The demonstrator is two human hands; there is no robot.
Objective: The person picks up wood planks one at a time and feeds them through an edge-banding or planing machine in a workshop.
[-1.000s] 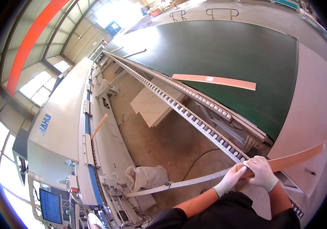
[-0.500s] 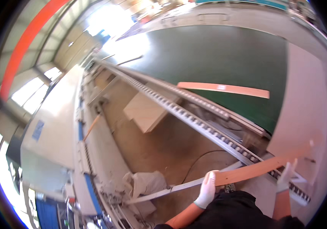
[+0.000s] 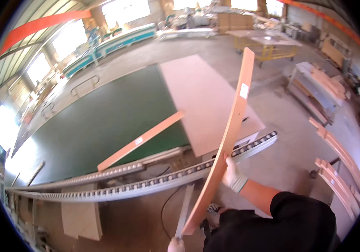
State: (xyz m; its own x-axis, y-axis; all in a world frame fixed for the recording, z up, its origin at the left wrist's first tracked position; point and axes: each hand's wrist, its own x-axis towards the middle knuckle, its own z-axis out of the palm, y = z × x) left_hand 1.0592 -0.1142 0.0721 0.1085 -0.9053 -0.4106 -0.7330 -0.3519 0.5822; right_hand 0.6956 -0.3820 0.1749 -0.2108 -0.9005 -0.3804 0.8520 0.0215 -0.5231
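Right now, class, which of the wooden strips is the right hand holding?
The long strip slanting across the roller rail, with the right hand on it. Another strip lies on the green table; others lie toward the right edge.

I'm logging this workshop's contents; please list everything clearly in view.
broad flat table: 1, dark green, left
long labelled wooden strip: 1, brown, held, centre
flat labelled wooden strip: 1, brown, on table
rectangular panel: 1, pale pink, table's right end
metal roller rails: 2, silver, table's near side
thin metal bar: 1, silver, below rails
flat boards: uncountable, tan, lower left
other wooden strips: several, brown, right edge
wheeled table: 1, yellow frame, upper right
long machine: 1, teal, upper left
sleeve: 1, black, lower right
right hand: 1, white glove, holding long strip
left hand: 1, white glove, near strip's end, grip unclear
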